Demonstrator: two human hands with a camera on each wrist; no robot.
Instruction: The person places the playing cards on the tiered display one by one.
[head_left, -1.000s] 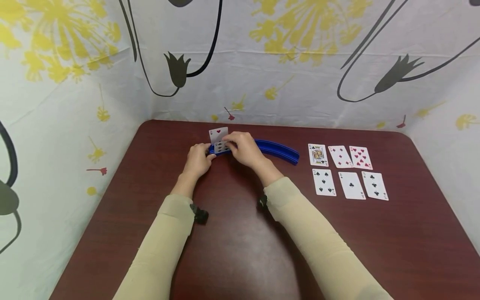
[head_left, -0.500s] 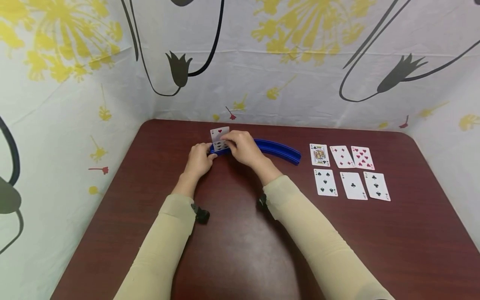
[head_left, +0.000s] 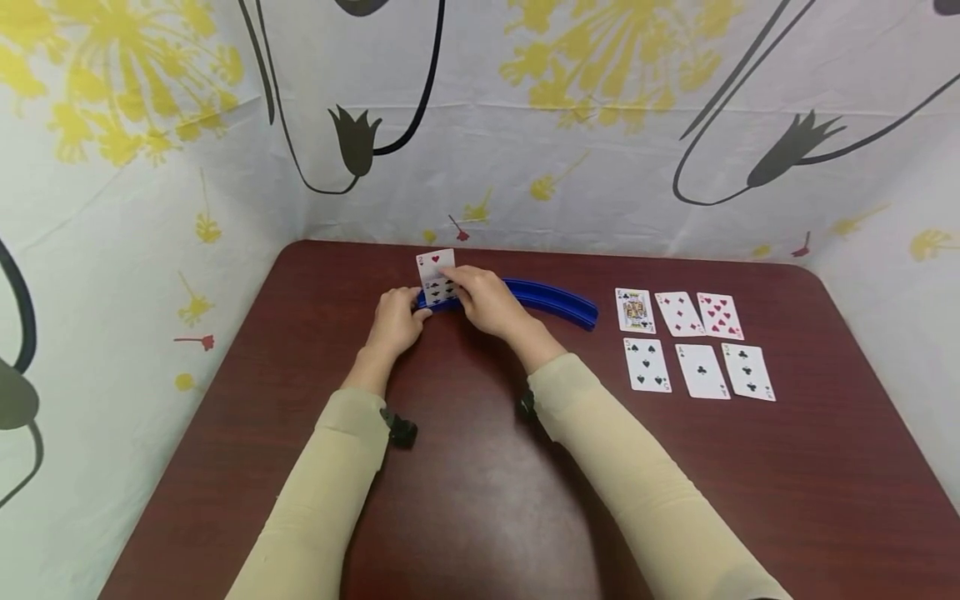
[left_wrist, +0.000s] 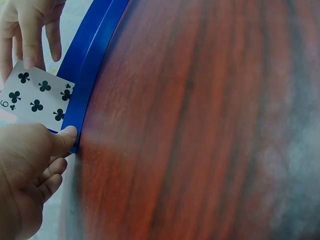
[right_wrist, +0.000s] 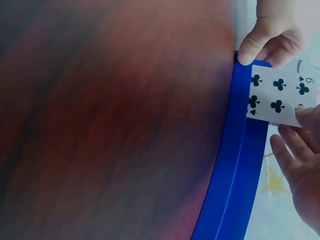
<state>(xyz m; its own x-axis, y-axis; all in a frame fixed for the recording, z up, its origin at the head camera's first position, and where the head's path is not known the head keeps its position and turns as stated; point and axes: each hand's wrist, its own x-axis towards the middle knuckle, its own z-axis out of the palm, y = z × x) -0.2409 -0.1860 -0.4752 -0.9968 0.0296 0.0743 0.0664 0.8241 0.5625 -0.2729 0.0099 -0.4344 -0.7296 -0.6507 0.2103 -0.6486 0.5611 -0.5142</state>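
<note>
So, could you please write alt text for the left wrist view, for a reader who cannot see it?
The right hand holds a six of clubs whose lower edge sits in a blue rack, while the left hand pinches the rack's end. The red-brown table fills most of the view.

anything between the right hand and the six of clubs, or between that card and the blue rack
Nothing visible: the right hand holds the six of clubs, whose lower edge meets the blue rack. The heart card stands behind, not between.
</note>
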